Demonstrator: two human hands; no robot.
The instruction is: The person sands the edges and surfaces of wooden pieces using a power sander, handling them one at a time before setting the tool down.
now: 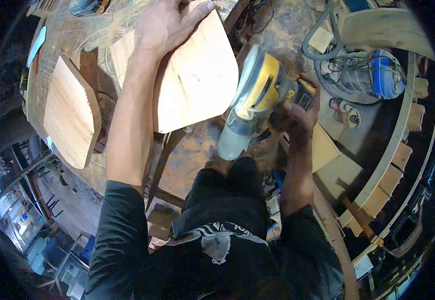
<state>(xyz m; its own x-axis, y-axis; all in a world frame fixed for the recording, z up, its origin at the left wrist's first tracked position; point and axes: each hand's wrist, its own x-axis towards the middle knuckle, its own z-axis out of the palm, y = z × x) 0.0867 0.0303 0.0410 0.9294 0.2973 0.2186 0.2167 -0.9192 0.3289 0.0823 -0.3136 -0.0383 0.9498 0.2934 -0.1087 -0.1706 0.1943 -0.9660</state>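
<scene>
My left hand (170,22) rests on the upper part of a pale wooden board (197,75), its thumb stretched along the top edge and its other fingers partly hidden. In my right hand (302,112) is a yellow and black sander (270,85), gripped by its body. The sander is tilted on its side, its round pad facing the board's right edge, with a grey dust canister (236,135) hanging below. Whether pad and edge touch, I cannot tell. Another shaped board (72,112) lies to the left on the worn workbench (110,25).
A blue and clear vacuum (387,75) with a grey hose (307,42) stands at the upper right. Below it curves a wooden frame (400,125) with several blocks. A hammer-like wooden-handled tool (362,220) lies at the lower right.
</scene>
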